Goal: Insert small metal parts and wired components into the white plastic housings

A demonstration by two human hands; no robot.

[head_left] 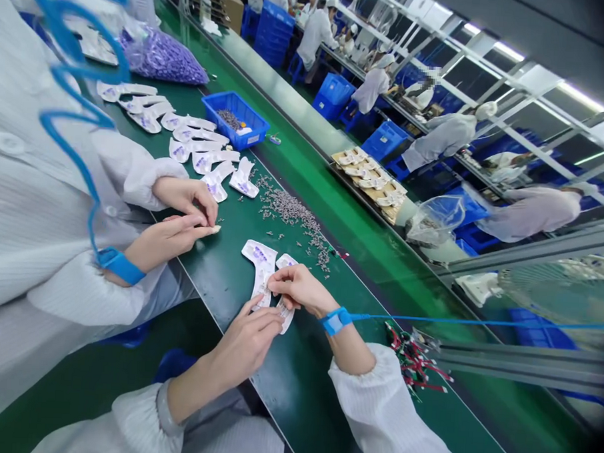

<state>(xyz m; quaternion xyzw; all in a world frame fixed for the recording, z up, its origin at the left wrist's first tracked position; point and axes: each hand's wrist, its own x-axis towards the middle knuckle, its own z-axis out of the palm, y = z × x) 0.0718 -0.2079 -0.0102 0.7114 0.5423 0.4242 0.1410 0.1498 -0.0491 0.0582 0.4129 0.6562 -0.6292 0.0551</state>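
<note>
White plastic pieces (pixel 260 268) on green bench (pixel 295 386), being fitted by hand.

Lying at centre of frame, two flat white pieces side by side, purple marks on upper ends; second piece (pixel 285 299) partly under fingers. Left hand (pixel 247 344) coming in from 7 o'clock, fingertips pressed down on lower end of the nearer piece, pinning it. Right hand (pixel 299 290) from 4 o'clock, fingers pinched together over the join, seemingly on a small metal part, though too tiny to confirm. Blue wrist strap (pixel 336 320) on right wrist. Scatter of small grey parts (pixel 293 209) toward 12 o'clock. Co-worker's hands (pixel 182 221) at 10 o'clock, apart from these. Probably mid-insertion; next move likely calls for steady downward press while holding piece flat.
</note>
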